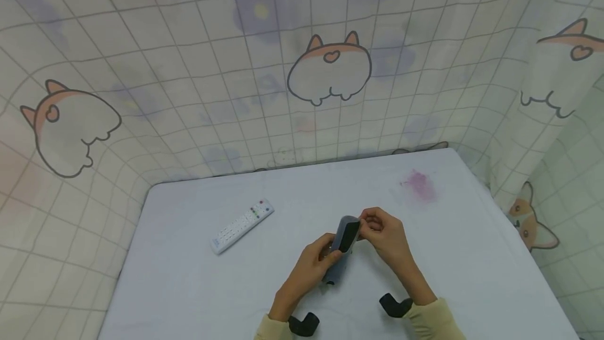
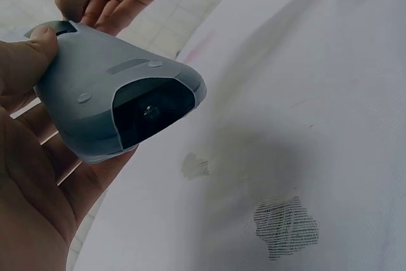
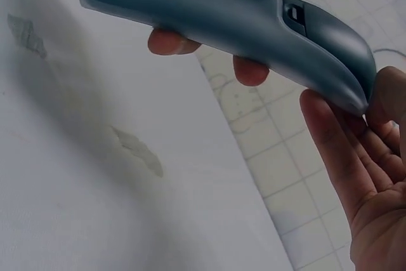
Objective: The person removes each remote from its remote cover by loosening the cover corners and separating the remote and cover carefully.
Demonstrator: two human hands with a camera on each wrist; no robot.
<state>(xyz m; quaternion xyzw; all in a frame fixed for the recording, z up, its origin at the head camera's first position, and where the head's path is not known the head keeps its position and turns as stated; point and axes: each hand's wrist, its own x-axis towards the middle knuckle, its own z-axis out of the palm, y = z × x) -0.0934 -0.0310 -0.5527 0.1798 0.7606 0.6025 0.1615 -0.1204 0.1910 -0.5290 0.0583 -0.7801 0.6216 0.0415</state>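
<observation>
A grey-blue remote control (image 1: pixel 337 268) is held above the white table, tilted, with a dark panel at its far end. My left hand (image 1: pixel 309 265) grips it by the sides, thumb on one edge and fingers around the other, as the left wrist view shows. A dark window with a small clear bulb marks the near end (image 2: pixel 154 113). With thumb and fingers, my right hand (image 1: pixel 384 235) pinches the far tip. In the right wrist view, a dark glossy piece (image 3: pixel 339 39) with a small slot sits at that end. Whether it is loose cannot be told.
A white remote control (image 1: pixel 242 226) lies slantwise on the table (image 1: pixel 179 209), left of my hands. A pink stain (image 1: pixel 421 185) marks the back right. A patterned curtain (image 1: pixel 212 93) hangs behind and beside the table. Black wrist mounts (image 1: pixel 395 306) stick out at both wrists.
</observation>
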